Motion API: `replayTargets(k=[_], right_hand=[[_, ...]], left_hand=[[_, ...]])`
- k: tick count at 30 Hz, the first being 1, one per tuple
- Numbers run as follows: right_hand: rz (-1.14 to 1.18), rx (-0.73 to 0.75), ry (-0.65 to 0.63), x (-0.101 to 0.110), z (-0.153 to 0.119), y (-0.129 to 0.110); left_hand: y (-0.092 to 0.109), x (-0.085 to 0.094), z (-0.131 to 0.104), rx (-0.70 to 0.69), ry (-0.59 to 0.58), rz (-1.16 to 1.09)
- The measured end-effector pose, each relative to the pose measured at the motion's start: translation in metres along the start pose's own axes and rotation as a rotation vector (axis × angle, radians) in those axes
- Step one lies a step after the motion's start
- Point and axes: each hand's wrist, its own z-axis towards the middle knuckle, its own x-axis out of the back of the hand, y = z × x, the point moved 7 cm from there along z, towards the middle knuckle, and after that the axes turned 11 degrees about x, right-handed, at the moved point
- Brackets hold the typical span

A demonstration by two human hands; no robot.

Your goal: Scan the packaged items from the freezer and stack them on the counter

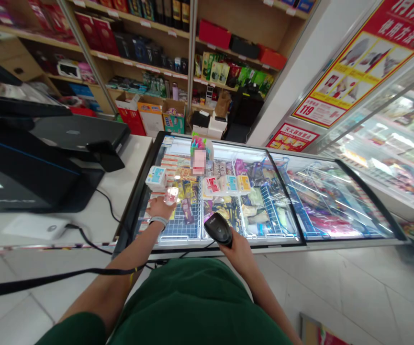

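My left hand (160, 207), with a pale band at the wrist, is closed on a small clear pack (172, 195) with pinkish contents, over the freezer's glass top. Just beyond it stands a white tub (156, 177) with a blue label. My right hand (237, 250) grips a black barcode scanner (218, 229) by its handle, the head tilted up and left. Farther out on the glass, three white packs sit in a row: one with a red label (211, 185), one blue (230, 183), one yellow (243, 183).
Under the glass of the chest freezer (302, 243) are wire baskets of wrapped goods. A holder of colourful items (199, 142) stands at its far edge. A checkout terminal (27, 158) and a white box with a cable (38, 226) occupy the left counter. Shelves and cartons (151, 115) stand behind.
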Motion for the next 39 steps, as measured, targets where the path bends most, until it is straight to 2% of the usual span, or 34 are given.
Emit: replayTargets(k=[6, 11, 13, 19, 27, 33, 36, 39], right_hand=[[-0.016, -0.040, 0.024, 0.006, -0.005, 0.009], [-0.006, -0.066, 0.028, 0.008, -0.004, 0.010], [-0.001, -0.069, 0.035, 0.008, -0.003, 0.010], [-0.004, -0.067, 0.056, 0.011, -0.002, 0.009], [-0.014, -0.060, 0.070, 0.011, -0.005, 0.011], [0.005, -0.077, 0.082, 0.012, -0.007, 0.011], [0.025, -0.083, 0.096, 0.012, -0.009, 0.013], [0.038, -0.100, 0.118, 0.013, -0.012, 0.018]], left_hand=[[0.008, -0.013, 0.023, 0.070, 0.035, -0.026], [0.012, -0.016, 0.024, 0.091, 0.058, -0.058], [0.012, -0.018, 0.020, 0.055, 0.047, -0.068], [0.021, -0.027, 0.016, -0.191, -0.047, -0.096], [0.027, -0.029, 0.032, -0.242, -0.063, -0.106], [0.025, -0.023, 0.018, -0.233, -0.108, -0.146], [0.027, -0.019, 0.005, -0.223, -0.185, -0.181], [0.037, -0.019, -0.014, -0.211, -0.290, -0.239]])
